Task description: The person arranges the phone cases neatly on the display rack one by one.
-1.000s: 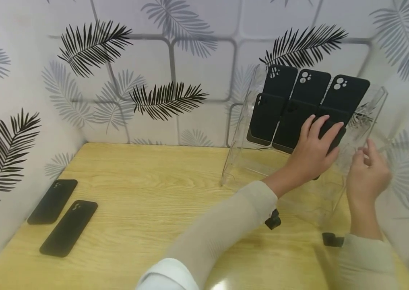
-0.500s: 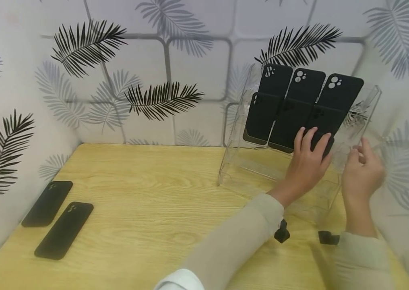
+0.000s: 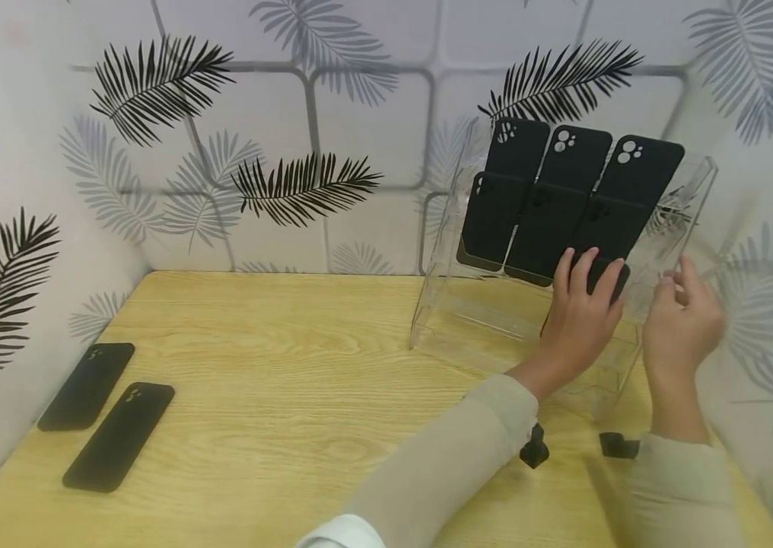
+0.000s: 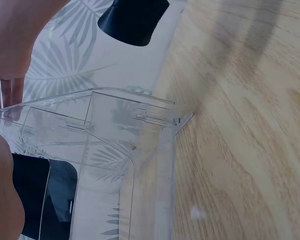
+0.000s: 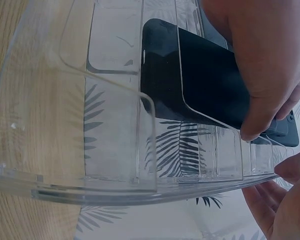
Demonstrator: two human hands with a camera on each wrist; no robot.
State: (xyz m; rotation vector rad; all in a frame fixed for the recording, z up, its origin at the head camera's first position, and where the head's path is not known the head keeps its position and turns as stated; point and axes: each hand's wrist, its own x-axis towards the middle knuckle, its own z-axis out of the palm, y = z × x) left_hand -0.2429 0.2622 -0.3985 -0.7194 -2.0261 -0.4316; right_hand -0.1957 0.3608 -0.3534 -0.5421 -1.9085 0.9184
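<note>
A clear acrylic stepped stand (image 3: 489,323) leans at the right, bearing black phone cases in rows. My left hand (image 3: 578,320) grips a black phone case (image 3: 610,275) at the stand's right, below the second row's right-hand case (image 3: 609,227). In the right wrist view, the gripped phone case (image 5: 205,75) slants behind the stand's clear panels, with my left thumb against it. My right hand (image 3: 684,323) pinches the stand's right side edge; the left wrist view shows its fingers on that rim. The held case's lower part is hidden by my left hand in the head view.
Two black phone cases, one farther back (image 3: 87,387) and one nearer (image 3: 119,436), lie on the wooden table (image 3: 277,358) at the left. A leaf-patterned wall (image 3: 359,122) stands close behind the stand. Small black devices (image 3: 533,447) sit at both wrists.
My left hand has moved down with its phone case, uncovering more of the second row's right-hand case, and then barely moved. My right hand keeps its grip on the stand's edge.
</note>
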